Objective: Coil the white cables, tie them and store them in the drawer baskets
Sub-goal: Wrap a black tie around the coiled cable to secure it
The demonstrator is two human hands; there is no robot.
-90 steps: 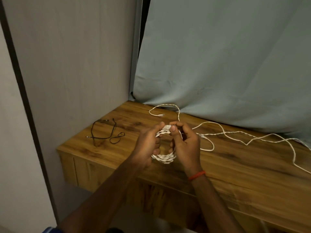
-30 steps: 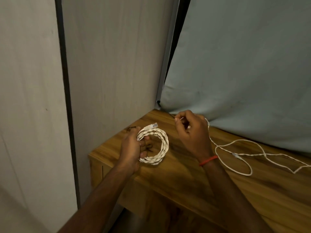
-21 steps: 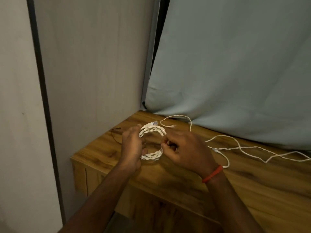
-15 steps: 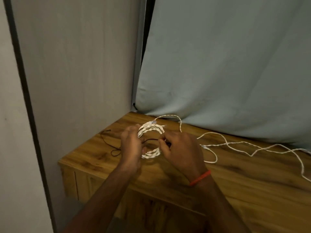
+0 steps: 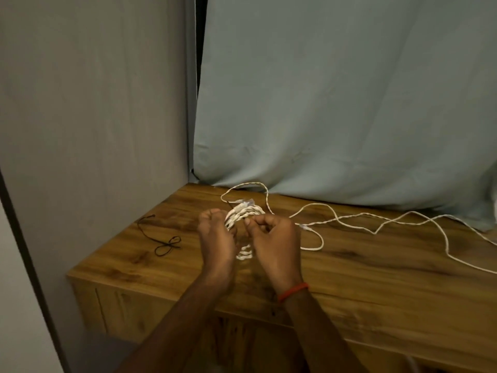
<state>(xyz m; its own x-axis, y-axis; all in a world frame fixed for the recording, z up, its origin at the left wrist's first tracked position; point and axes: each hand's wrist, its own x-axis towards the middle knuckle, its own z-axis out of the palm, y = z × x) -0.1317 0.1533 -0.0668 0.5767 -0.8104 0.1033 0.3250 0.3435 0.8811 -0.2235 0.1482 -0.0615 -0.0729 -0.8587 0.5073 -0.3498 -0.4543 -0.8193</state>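
Above the wooden desk top [image 5: 349, 278], both hands hold a coiled white cable [image 5: 243, 214] of twisted strands with a clear plug at its top. My left hand [image 5: 215, 238] grips the coil's left side. My right hand [image 5: 274, 238] has its fingers curled at the coil's right side and pinches a thin black tie there; only a short dark strand [image 5: 228, 202] shows by the coil's top. The hands hide the coil's middle. A second white cable [image 5: 376, 224] lies loose across the desk to the right.
Another black tie [image 5: 164, 244] lies on the desk to the left of my hands. A grey panel wall [image 5: 94, 130] closes the left side and a pale blue cloth [image 5: 336, 103] hangs behind. The desk's front edge runs below my wrists.
My right hand left the coil, reached to the back of the desk, and came back to it with a black strand. My left hand kept the coil. The two hands have closed in together.
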